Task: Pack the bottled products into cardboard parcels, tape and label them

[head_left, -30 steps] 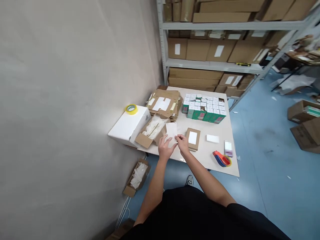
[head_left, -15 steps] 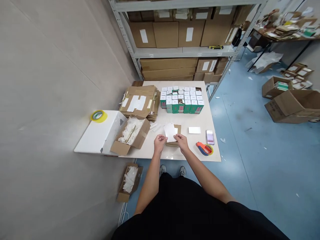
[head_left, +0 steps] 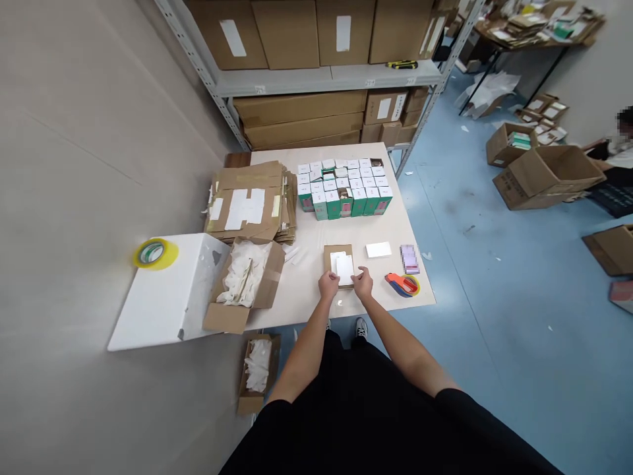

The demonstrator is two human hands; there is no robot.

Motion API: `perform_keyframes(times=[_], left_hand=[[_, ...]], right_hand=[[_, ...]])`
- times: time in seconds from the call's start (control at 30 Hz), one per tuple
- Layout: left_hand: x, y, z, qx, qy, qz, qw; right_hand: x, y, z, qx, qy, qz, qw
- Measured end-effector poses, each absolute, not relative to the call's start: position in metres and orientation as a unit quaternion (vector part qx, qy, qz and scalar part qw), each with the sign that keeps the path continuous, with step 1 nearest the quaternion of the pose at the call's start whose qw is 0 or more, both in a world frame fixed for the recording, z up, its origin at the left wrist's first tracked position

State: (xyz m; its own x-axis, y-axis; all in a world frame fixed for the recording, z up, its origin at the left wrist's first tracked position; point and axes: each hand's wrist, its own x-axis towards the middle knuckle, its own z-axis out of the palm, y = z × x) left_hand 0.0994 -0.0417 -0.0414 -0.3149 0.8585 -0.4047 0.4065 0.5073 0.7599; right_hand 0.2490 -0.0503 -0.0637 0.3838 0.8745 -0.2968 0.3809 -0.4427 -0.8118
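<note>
A small white label point(head_left: 345, 268) is pinched at its lower edges between my two hands, lying over a brown cardboard box point(head_left: 328, 253) near the table's front edge. My left hand point(head_left: 329, 285) grips the lower left side with closed fingers. At the lower right side, my right hand point(head_left: 362, 284) has its thumb and fingertips at the label's edge. Part of another white patch point(head_left: 335, 257) shows on the box behind the label. To the right lie a white rectangular piece point(head_left: 378, 250), an orange and blue tape dispenser point(head_left: 401, 285) and a purple-and-white item point(head_left: 409, 259).
Green-and-white boxes point(head_left: 341, 188) stand in rows behind my hands. Flattened cartons point(head_left: 247, 204) and an open carton of white packing material point(head_left: 247, 274) are on the left. Yellow tape point(head_left: 154, 253) lies on a white box point(head_left: 153, 303). Shelving rises behind; a person point(head_left: 618, 155) is far right.
The label has gone from held up and tilted to lying over the cardboard box, with both hands still at it. My view has shifted, and a person now shows at the far right.
</note>
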Motion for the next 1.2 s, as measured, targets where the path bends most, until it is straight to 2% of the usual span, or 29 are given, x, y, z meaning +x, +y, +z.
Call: perform_keyframes(times=[0.33,0.87,1.2], left_hand=[[0.101,-0.035,-0.066,0.463,0.776,0.162,0.397],[0.106,-0.034,-0.073,0.473,0.787,0.139,0.371],[0.102,-0.028,-0.064,0.495,0.792,0.044,0.354]], right_hand=[[0.241,-0.059,-0.098,-0.789,-0.401,0.345,0.313],[0.238,-0.052,-0.105,-0.814,-0.392,0.336,0.267],[0.243,-0.040,-0.099,-0.837,-0.402,0.345,0.140]])
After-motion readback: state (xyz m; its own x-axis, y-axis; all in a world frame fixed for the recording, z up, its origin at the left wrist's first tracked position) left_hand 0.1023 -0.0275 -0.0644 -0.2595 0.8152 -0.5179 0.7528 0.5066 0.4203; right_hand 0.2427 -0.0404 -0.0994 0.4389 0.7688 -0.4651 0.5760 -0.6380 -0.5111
